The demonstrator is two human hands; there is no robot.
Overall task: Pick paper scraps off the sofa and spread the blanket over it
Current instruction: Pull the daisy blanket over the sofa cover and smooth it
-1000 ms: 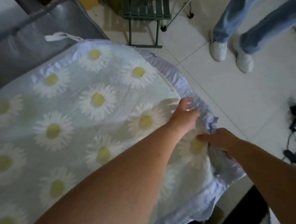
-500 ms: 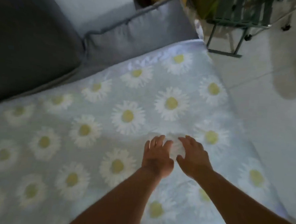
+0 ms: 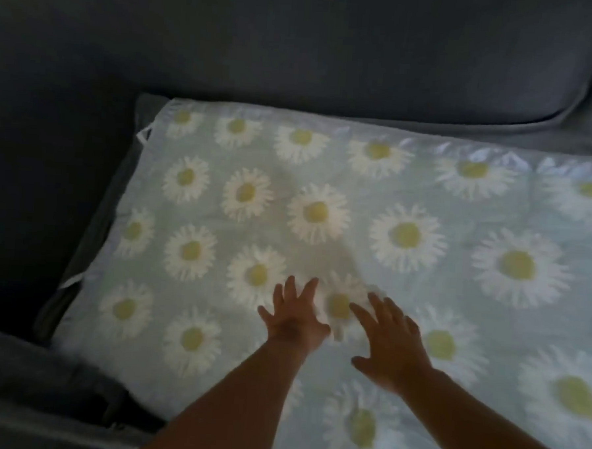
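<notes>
A pale blue blanket [image 3: 427, 183] printed with white and yellow daisies lies spread flat over the seat of the dark grey sofa [image 3: 297, 46]. My left hand [image 3: 293, 318] rests palm down on the blanket near its middle, fingers apart. My right hand [image 3: 389, 342] lies flat beside it, a daisy's width to the right, fingers also spread. Neither hand holds anything. A slight wrinkle runs up the blanket from between my hands. No paper scraps are visible.
The sofa's back cushion runs along the top of the view. A dark grey cushion or armrest [image 3: 39, 392] sits at the lower left, beside the blanket's left edge. White fabric loops [image 3: 144, 134] stick out at the blanket's left corners.
My view swung left from the blanket's right end and the floor to its left end. Both hands let go of the blanket's edge and now lie flat and spread on it.
</notes>
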